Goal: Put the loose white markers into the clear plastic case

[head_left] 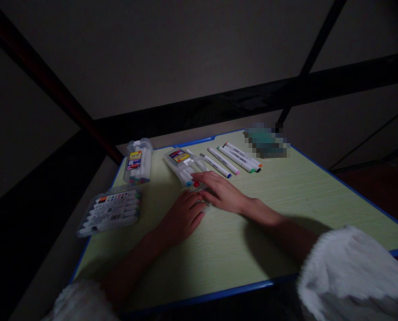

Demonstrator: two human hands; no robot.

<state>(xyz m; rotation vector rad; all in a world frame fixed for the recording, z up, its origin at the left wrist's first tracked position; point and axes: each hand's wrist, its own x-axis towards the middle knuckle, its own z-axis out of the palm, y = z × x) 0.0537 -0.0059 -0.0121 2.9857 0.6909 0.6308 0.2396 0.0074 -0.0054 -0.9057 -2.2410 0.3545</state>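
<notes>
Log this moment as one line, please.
left hand: at near end of middle marker case | right hand: over same end | loose markers: on table, right of case | two other cases: farther left

Markers (223, 161) block beyond; the dim right tabletop (319, 191) seems passable.

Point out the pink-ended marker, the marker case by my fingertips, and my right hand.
Pink-ended marker (223, 161): head view, middle of its white barrel.
Marker case (179, 156): head view, the printed label on it.
Right hand (225, 192): head view, back of the hand.
</notes>
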